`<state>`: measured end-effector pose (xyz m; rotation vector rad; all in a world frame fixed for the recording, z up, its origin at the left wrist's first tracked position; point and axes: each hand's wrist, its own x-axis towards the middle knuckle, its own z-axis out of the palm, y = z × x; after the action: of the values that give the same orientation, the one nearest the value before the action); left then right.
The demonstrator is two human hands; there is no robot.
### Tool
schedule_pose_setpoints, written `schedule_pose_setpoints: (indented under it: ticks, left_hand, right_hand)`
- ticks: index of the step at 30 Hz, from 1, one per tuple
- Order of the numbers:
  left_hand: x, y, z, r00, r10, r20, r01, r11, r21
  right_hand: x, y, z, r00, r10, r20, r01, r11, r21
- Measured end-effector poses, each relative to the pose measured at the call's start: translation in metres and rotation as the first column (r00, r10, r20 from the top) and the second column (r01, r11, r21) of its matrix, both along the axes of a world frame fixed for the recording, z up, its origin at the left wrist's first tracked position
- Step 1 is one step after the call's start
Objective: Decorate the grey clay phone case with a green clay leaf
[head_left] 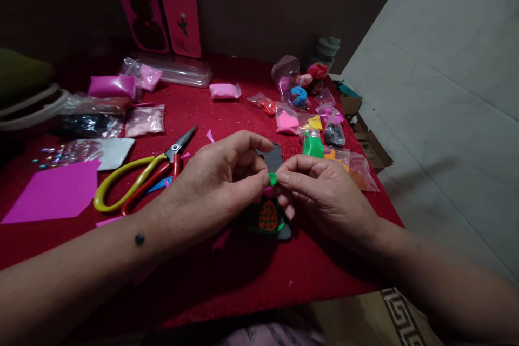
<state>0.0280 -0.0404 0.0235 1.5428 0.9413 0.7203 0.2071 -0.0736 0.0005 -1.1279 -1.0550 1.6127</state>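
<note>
Between my two hands, above a dark phone case, is a small bit of bright green clay [273, 179]. My left hand [231, 173] pinches its left side with thumb and finger. From the right, my right hand [320, 181] pinches its other side. Below lies the dark phone case [286, 232], partly hidden by my hands. On it sits an orange egg shape with green marks [268, 216], with a green strip along its lower edge. A bit of pink shows just under the green clay.
Left of my hands lie scissors [152, 173] with yellow and red handles and a magenta sheet [52, 192]. Bagged clay, such as a green packet [313, 146], lines the right table edge. Two pink phone cases [180, 13] stand at the back. Boxes [371, 143] sit beyond the right edge.
</note>
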Motion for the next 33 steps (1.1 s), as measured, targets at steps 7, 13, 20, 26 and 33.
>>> schedule_pose_setpoints:
  ticks: [7,13,20,26,33]
  left_hand:
    - [-0.0004,-0.0008,-0.0005,1.000,-0.012,-0.009,0.012,1.000,-0.016]
    - [-0.0014,-0.0013,0.0007,1.000,-0.021,-0.018,0.021,1.000,0.005]
    - [-0.0011,-0.0005,0.0024,0.999,0.021,-0.025,-0.022,0.999,-0.029]
    - [-0.0011,-0.0001,-0.0008,1.000,0.023,0.011,-0.022,0.997,-0.076]
    - [-0.0013,0.0000,-0.0028,1.000,-0.016,0.006,0.016,1.000,-0.010]
  right_hand:
    - [-0.0004,-0.0001,0.0011,1.000,-0.008,-0.019,0.008,1.000,-0.014]
    - [-0.0002,-0.0024,0.0033,0.998,0.017,0.056,-0.017,1.000,-0.005]
    - [-0.0018,-0.0004,0.0000,0.998,-0.020,0.054,0.020,1.000,0.009]
    - [0.0010,-0.0020,-0.0009,1.000,0.007,0.008,-0.007,1.000,0.002]
    - [0.0000,-0.0018,0.0017,0.998,0.052,0.036,-0.051,0.998,-0.025]
